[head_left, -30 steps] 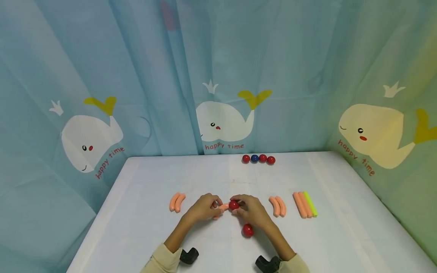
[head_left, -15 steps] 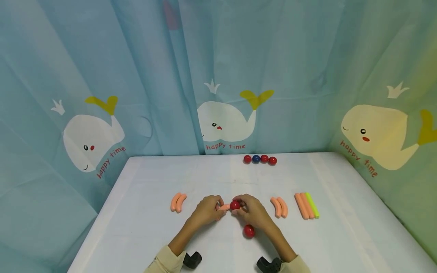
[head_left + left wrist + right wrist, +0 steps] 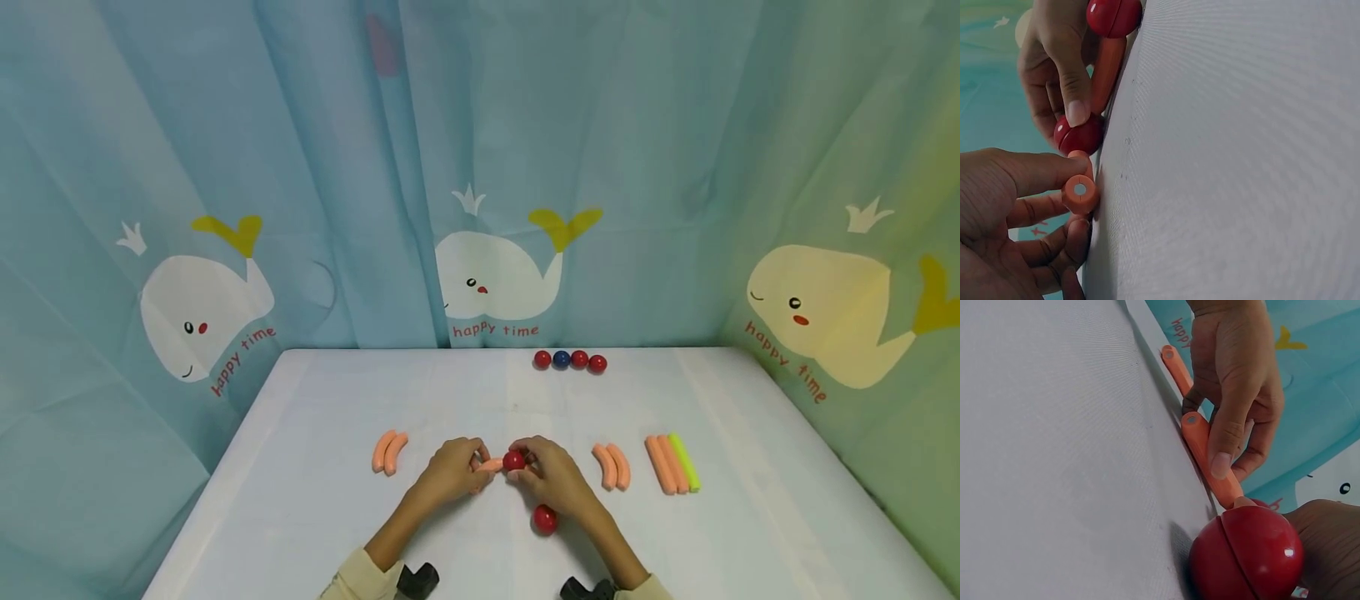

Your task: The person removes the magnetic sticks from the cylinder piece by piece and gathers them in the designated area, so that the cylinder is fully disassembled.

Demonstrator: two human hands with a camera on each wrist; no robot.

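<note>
Between its thumb and fingers, the left hand (image 3: 453, 468) pinches a curved orange magnetic rod (image 3: 491, 465); the rod's round end (image 3: 1080, 190) faces the left wrist camera. The right hand (image 3: 555, 475) holds a glossy red ball (image 3: 513, 462), its thumb on the ball in the left wrist view. Rod and ball meet end to end, just above the white tabletop. Another orange rod (image 3: 1109, 69) runs from the held ball to a second red ball (image 3: 545, 519) below the right hand. The right palm hides much of this rod in the head view.
Curved orange rods lie in pairs at left (image 3: 390, 452) and right (image 3: 611, 467). Farther right are straight orange rods (image 3: 666, 464) beside a yellow-green rod (image 3: 684, 462). Several balls, red and one blue (image 3: 562, 360), line the table's back edge. A whale-print curtain (image 3: 637, 167) surrounds the table.
The left fingers have closed in slightly along the rod toward the red ball, covering more of it. Both hands otherwise stay nearly in place; the head view has tilted up a little.
</note>
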